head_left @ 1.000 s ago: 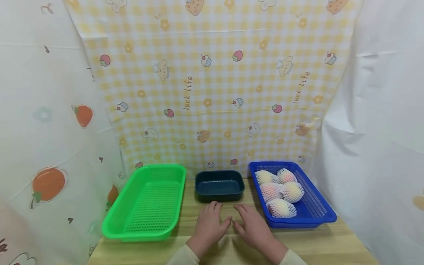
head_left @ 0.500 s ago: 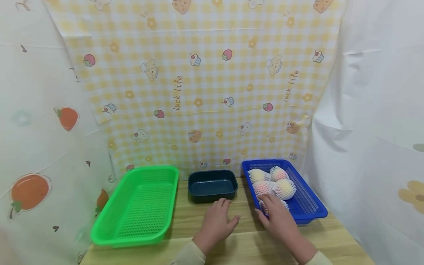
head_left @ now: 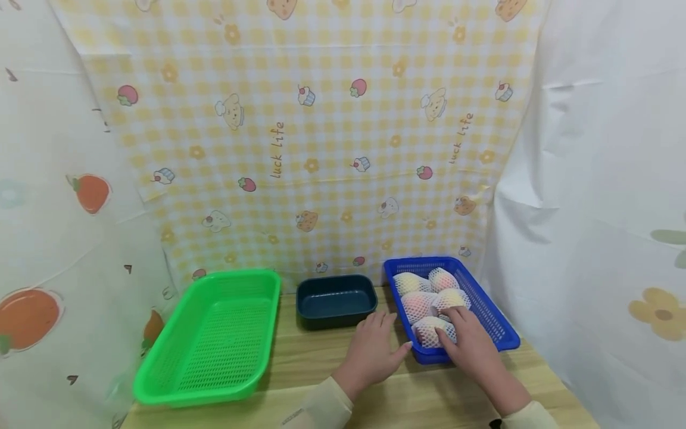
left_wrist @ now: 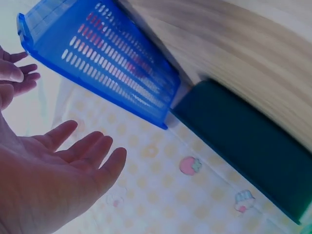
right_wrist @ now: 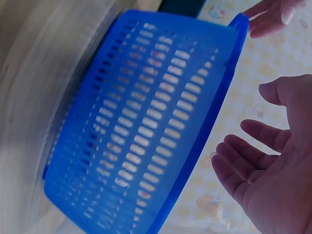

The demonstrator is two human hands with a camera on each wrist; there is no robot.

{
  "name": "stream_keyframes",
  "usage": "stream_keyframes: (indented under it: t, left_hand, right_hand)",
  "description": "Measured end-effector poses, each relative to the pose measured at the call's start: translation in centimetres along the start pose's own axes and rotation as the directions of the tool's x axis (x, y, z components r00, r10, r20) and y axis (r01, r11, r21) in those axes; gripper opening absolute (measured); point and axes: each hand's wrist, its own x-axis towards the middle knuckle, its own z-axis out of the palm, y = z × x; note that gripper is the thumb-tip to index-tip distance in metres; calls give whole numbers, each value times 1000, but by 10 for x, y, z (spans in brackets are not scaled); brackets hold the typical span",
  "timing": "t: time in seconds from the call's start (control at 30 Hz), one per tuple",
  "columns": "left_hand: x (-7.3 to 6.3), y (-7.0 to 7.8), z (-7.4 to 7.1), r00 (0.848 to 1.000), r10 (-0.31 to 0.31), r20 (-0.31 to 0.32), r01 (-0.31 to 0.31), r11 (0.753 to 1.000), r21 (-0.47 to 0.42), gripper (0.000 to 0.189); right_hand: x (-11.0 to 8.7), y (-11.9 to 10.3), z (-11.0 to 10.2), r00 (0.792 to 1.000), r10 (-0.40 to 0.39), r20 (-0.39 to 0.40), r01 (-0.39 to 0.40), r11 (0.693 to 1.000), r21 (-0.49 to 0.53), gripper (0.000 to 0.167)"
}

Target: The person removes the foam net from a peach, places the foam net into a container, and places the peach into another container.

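Note:
In the head view a blue basket [head_left: 508, 344] at the right holds several round, yellow-and-pink fruits wrapped in white foam netting. My right hand [head_left: 474, 344] hovers over its front end, thumb and fingers spread near the frontmost netted fruit [head_left: 427, 333]. The right wrist view shows that hand [right_wrist: 278, 168] above the basket's rim with loosely bent fingers and nothing in them. Just left of the basket, my left hand [head_left: 373, 353] hangs with relaxed fingers, its thumb close to the rim. Nothing lies in its palm in the left wrist view.
A dark teal rectangular container [head_left: 337, 317] stands at the middle back, left of the blue basket. On the left is a large green basket [head_left: 206, 396]. Both rest on a wooden table [head_left: 300, 369], with a yellow checked cloth [head_left: 343, 137] hanging behind.
My right hand has moved right from the table's middle to over the fruit in the blue basket. My left hand has followed rightward to the basket's left side. The head view has turned right.

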Motion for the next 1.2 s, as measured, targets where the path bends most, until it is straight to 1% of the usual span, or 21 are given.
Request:
stream_keyframes:
  t: [0.17, 0.33, 0.43, 0.5, 0.57, 0.67, 0.77, 0.87, 0.93, 0.97, 1.03, 1.1, 1.2]
  left_hand:
    - [10, 10, 12, 998, 12, 65, -15, 999, 40, 83]
    - [15, 12, 23, 997, 33, 76, -38, 997, 64, 85]
    - [17, 14, 26, 996, 21, 85, -28, 997, 72, 86]
    - [19, 15, 28, 995, 3, 100, -11, 997, 75, 86]
    - [20, 15, 30, 993, -13, 114, 4, 997, 78, 87]
    - [22, 15, 33, 991, -22, 133, 12, 997, 80, 89]
    - [24, 14, 37, 991, -19, 134, 8, 996, 84, 92]
    - [25, 13, 40, 990, -17, 137, 3, 995, 100, 94]
    - [25, 13, 42, 989, -16, 145, 0, 994, 109, 95]
    - [24, 13, 43, 989, -12, 145, -4, 994, 108, 95]
    - [24, 13, 43, 989, -7, 147, -10, 994, 110, 95]
    - [25, 13, 44, 990, 1, 141, -17, 994, 112, 95]
    - [26, 14, 44, 991, 6, 132, -23, 992, 124, 97]
  right_hand:
    - [1, 8, 0, 997, 29, 75, -28, 1000, -12, 39]
    - [4, 19, 1, 990, 1, 142, 0, 1000, -9, 39]
    - [11, 25, 0, 976, -26, 214, 21, 999, 29, 40]
    - [18, 30, -1, 959, -43, 281, 29, 998, 54, 44]
    - [26, 34, -2, 933, -66, 355, 42, 996, 74, 48]
    - [38, 41, -2, 887, -91, 452, 59, 995, 84, 56]
    - [48, 47, 1, 840, -100, 534, 57, 994, 95, 62]
    - [52, 52, 5, 791, -107, 602, 50, 993, 111, 65]
    - [53, 54, 8, 764, -141, 629, 77, 989, 128, 63]
    - [53, 55, 10, 754, -158, 637, 95, 987, 133, 62]
    - [53, 56, 13, 742, -196, 642, 143, 981, 134, 59]
    - [53, 56, 15, 737, -237, 633, 203, 971, 128, 57]
    - [53, 55, 19, 730, -256, 634, 251, 963, 101, 59]
